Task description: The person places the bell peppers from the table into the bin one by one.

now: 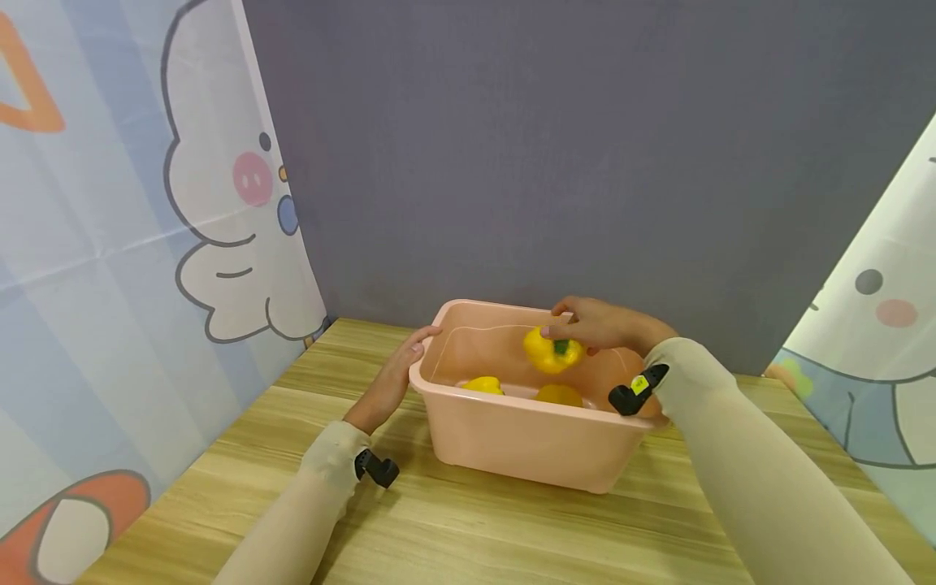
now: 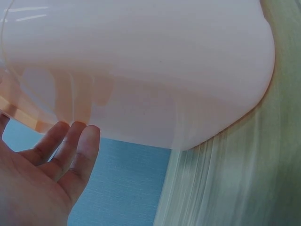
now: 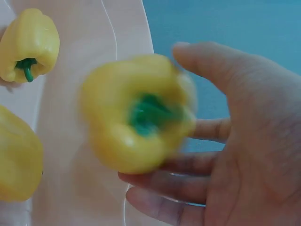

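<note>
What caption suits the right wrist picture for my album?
Blurred yellow pepper beside the right hand, pink tub behind.

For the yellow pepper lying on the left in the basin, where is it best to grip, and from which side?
Probably grip the yellow pepper across its bulging body, coming from above: the basin surrounds it but is open at the top, and the green stem looks too thin.

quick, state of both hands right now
Left hand: open, touching the pink tub.
Right hand: at a yellow pepper, blurred in its wrist view; cannot tell if gripping.
</note>
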The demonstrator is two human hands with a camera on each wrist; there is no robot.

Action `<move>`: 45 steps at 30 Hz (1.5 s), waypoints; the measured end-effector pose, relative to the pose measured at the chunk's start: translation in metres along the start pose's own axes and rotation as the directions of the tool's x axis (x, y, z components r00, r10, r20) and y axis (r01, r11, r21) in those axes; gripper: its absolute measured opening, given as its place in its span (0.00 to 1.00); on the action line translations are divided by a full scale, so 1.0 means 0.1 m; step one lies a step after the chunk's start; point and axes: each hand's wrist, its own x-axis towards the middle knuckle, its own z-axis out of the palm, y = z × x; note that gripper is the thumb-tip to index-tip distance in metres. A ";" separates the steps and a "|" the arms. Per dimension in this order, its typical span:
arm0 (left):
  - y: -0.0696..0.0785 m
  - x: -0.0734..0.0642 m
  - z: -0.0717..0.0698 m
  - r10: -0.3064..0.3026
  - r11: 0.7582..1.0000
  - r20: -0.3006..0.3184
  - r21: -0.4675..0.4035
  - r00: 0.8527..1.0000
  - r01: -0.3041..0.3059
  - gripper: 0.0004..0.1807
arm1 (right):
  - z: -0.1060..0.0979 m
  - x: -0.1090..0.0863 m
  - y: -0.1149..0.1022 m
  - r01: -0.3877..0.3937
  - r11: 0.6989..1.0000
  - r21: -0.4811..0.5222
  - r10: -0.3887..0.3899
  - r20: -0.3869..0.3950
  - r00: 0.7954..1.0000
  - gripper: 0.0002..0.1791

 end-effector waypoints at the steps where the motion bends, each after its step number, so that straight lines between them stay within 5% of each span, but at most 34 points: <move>1: 0.00 0.00 0.00 -0.002 1.000 0.000 0.002 1.000 0.002 0.29 | 0.00 0.00 0.00 0.003 1.000 0.009 -0.003 -0.003 1.000 0.43; 12: -0.01 -0.01 -0.01 0.000 1.000 0.003 -0.001 1.000 0.000 0.28 | -0.11 -0.11 0.06 0.041 0.999 0.030 -0.039 -0.064 0.997 0.29; 45: -0.03 0.00 -0.02 0.017 1.000 -0.008 -0.013 1.000 -0.017 0.29 | -0.38 -0.52 0.62 0.002 0.999 0.034 0.009 -0.338 0.941 0.22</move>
